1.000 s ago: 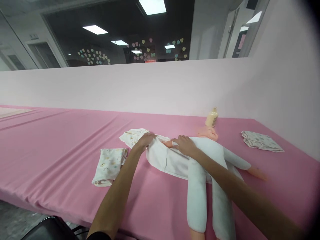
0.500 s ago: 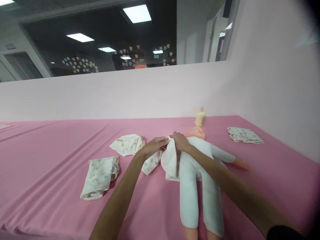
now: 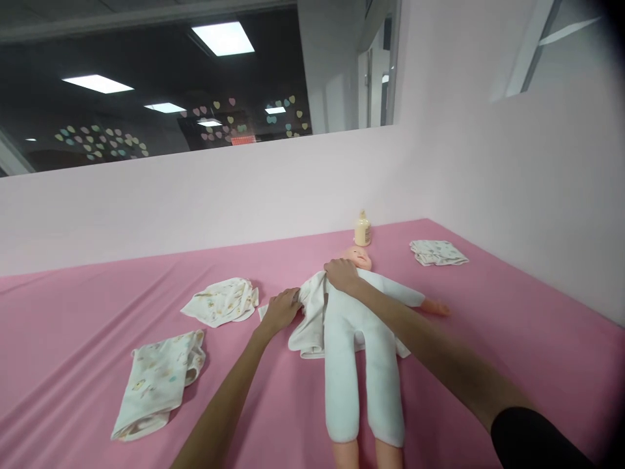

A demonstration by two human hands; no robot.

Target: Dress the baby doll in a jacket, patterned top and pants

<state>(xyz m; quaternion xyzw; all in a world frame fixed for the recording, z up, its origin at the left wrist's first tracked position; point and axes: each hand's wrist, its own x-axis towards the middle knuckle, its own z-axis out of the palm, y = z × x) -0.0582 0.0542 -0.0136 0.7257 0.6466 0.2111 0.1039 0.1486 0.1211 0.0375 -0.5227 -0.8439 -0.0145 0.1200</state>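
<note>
A baby doll [image 3: 341,378] with a pale cloth body lies on its back, its head away from me and its legs toward me. A white baby shirt [image 3: 312,329] is spread partly beneath the doll and bunched at its left-hand side. My right hand [image 3: 343,274] is closed on the shirt's edge by the doll's shoulder. Lower and to the left, my left hand [image 3: 282,309] has its fingers curled on the shirt's sleeve. The doll's arm on this side is hidden by cloth and hands; its other arm stretches out to the right.
Two folded print cloths, a nearer cloth [image 3: 156,384] and a farther cloth [image 3: 222,301], lie to the left. Another folded cloth [image 3: 438,253] is at the far right. A cream pump bottle [image 3: 362,232] stands behind the doll's head. The pink sheet [image 3: 234,260] reaches the white wall [image 3: 195,208].
My left hand has moved left and down from the shirt's edge to the sleeve. My right hand stays by the doll's shoulder. The view has swung right, exposing more of the doll's head.
</note>
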